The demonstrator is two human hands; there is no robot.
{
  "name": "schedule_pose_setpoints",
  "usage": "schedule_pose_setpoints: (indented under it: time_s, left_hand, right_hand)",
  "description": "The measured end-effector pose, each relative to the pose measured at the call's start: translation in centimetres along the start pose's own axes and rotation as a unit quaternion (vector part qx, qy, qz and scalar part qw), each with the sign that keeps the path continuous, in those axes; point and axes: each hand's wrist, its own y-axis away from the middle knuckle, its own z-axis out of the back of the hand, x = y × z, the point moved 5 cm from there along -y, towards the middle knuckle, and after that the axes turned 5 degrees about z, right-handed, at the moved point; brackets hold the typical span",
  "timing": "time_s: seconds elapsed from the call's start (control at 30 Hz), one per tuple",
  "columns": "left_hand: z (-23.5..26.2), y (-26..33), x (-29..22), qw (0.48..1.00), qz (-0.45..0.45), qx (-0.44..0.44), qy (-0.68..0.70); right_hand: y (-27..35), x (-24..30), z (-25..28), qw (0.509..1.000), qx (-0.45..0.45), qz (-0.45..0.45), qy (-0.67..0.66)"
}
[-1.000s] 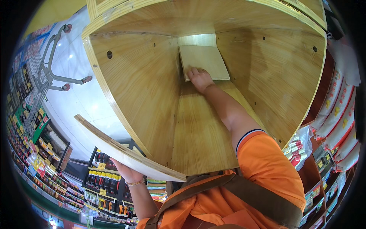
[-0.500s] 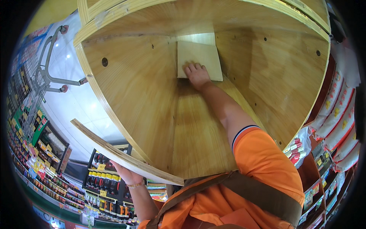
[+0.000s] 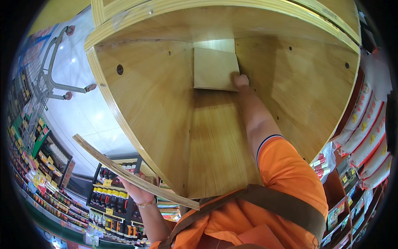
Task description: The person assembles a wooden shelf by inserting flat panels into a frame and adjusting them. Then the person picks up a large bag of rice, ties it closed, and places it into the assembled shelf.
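Pale wood fills most of the view: a deep, open cabinet (image 3: 298,99) with dark holes in its side walls and one loose panel (image 3: 215,68) at its far end. Half a second ago, the right hand (image 3: 241,81) lay with spread fingers near the panel's front left; now it is at the front right corner, beside the right wall. This suggests its hold has switched sides, while the panel remains deep inside, its left side close to the left wall. Those fingers look curled, but blur hides whether they pinch the edge or only press it. Outside, the left hand (image 3: 139,190) grips a curved-looking board (image 3: 107,162) from below, fingers closed on it and partly hidden; the board now shows more edge-on. At right, a clear bag (image 3: 322,165) holds red-and-white packets, near plump white sacks (image 3: 364,120). At left stands a trolley (image 3: 68,87); its basket's contents are unclear.
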Motion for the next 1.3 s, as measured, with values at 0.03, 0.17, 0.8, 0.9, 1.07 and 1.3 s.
schedule_pose_setpoints:
  time_s: [0.03, 0.17, 0.8, 0.9, 1.07, 1.3]
  left_hand:
    - [0.5, 0.1, -0.1, 0.999, -0.005, -0.031, -0.001]
    - [1.8, 0.5, -0.3, 0.987, -0.035, -0.151, -0.037]
    - [-0.9, 0.7, 0.8, 0.978, -0.023, -0.203, 0.041]
    - [-1.3, 0.5, 0.9, 0.982, -0.031, -0.184, 0.038]
    - [0.3, 0.5, 0.6, 0.992, -0.053, -0.113, 0.018]
    - [1.5, 0.5, 0.8, 0.998, -0.026, -0.033, 0.047]
  right_hand:
    - [-0.6, 0.1, -0.1, 0.999, 0.018, -0.012, -0.031]
    - [1.5, 1.6, 1.4, 0.998, -0.022, -0.055, -0.025]
    - [4.4, 4.7, 3.5, 0.976, -0.203, 0.033, -0.073]
    - [3.3, 4.3, 2.7, 0.980, -0.180, 0.024, -0.079]
    - [1.7, 4.1, 1.5, 0.978, -0.169, 0.042, -0.117]
    - [-0.5, 3.6, -0.8, 0.984, -0.156, 0.005, -0.083]
